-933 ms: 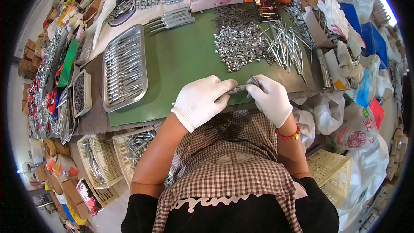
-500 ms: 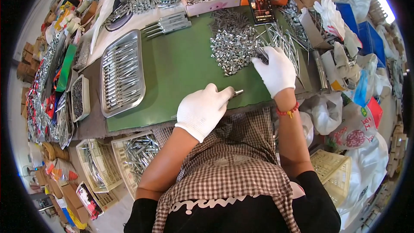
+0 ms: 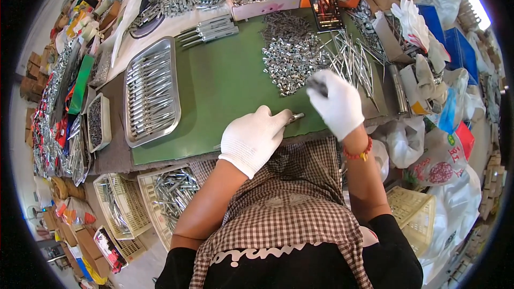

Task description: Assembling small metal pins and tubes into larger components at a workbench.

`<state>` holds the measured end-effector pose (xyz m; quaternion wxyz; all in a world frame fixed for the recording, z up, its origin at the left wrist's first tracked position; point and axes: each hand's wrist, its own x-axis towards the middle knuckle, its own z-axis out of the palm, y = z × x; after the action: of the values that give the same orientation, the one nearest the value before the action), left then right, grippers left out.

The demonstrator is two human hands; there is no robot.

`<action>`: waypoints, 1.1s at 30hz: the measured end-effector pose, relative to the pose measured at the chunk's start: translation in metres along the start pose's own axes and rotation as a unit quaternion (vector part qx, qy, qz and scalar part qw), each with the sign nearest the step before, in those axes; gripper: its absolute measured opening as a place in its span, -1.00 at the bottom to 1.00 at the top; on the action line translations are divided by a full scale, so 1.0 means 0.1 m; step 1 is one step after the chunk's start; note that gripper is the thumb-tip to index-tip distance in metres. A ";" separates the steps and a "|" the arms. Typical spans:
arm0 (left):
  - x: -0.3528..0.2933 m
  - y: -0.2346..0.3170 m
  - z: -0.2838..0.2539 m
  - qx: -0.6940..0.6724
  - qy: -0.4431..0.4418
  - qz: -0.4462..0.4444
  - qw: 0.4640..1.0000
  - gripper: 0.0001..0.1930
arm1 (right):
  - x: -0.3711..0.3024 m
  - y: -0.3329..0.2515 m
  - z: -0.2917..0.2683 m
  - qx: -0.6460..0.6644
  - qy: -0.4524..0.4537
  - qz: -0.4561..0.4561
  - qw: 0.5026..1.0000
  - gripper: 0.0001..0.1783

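My left hand (image 3: 252,138), in a white knit glove, rests low on the green work mat (image 3: 214,83). Its thumb and fingers close round a short metal tube (image 3: 296,117), whose end sticks out to the right. My right hand (image 3: 337,103), gloved too, hovers just right of it with curled fingers. Something dark grey (image 3: 318,86) shows at those fingertips; its kind is blurred. Beyond lies a heap of small shiny metal sleeves (image 3: 292,61), with dark small parts (image 3: 289,25) behind it. Thin pointed metal rods (image 3: 356,67) lie spread beyond my right hand.
A metal tray (image 3: 176,108) at left holds a row of pen-like metal pieces. Several metal tubes (image 3: 209,30) lie behind it. A pink box (image 3: 262,6) of parts and a propped phone (image 3: 323,2) line the back. Cream baskets (image 3: 147,195) stand below the table edge.
My right hand has drawn back from the sleeve heap toward me and slightly left, nearer the tube. My left hand has stayed nearly in place, still holding the tube.
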<state>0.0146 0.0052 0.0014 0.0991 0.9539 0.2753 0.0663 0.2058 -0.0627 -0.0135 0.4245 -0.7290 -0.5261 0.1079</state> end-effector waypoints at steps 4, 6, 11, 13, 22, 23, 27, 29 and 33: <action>0.00 -0.02 0.02 -0.002 0.015 0.008 1.000 -0.79 | -0.17 0.04 0.00 -0.041 0.042 -0.020 0.998 -0.77; -0.01 -0.02 0.01 -0.005 0.012 0.006 1.000 -0.79 | -0.17 0.04 -0.04 0.010 0.089 0.039 0.995 -0.81; 0.00 -0.02 0.01 -0.014 0.011 0.005 1.000 -0.80 | -0.13 0.10 -0.07 -0.059 0.076 0.048 0.994 -0.82; 0.00 -0.03 0.01 -0.014 0.006 0.004 1.000 -0.80 | -0.09 0.12 -0.06 -0.077 0.072 0.043 0.993 -0.83; 0.01 -0.02 0.01 -0.020 -0.006 -0.004 1.000 -0.78 | 0.12 -0.08 0.13 -0.146 -0.029 -0.057 0.987 -0.84; 0.01 -0.03 0.01 -0.020 -0.005 -0.004 1.000 -0.78 | 0.14 -0.09 0.15 -0.158 -0.027 -0.051 0.986 -0.83; 0.00 -0.02 0.01 -0.018 -0.002 -0.001 1.000 -0.79 | 0.25 -0.18 0.16 -0.205 -0.052 -0.031 0.977 -0.80; 0.01 -0.03 0.01 -0.018 0.002 0.003 1.000 -0.79 | 0.29 -0.19 0.17 -0.242 -0.074 -0.012 0.967 -0.79; -0.01 -0.02 0.00 -0.019 0.011 0.005 1.000 -0.80 | 0.26 -0.11 0.19 -0.231 -0.048 -0.022 0.971 -0.79</action>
<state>0.0131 0.0066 0.0008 0.1143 0.9525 0.2699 0.0825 0.1983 -0.0304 -0.0097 0.2211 -0.7893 -0.5728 0.0086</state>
